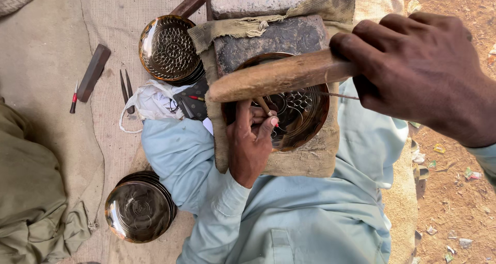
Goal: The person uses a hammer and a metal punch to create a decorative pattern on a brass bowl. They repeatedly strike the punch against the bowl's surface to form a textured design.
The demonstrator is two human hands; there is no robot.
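A round brass plate with an engraved pattern lies on a cloth-padded stone block across my lap. My left hand rests on the plate's near rim and pinches a thin chisel upright against the metal. My right hand is raised close to the camera, gripping a thick wooden stick held level above the plate and the chisel.
A stack of patterned brass plates sits at the back left, another stack by my left knee. A dark bar, small chisels and a white bag lie on the burlap mat. Bare dirt lies to the right.
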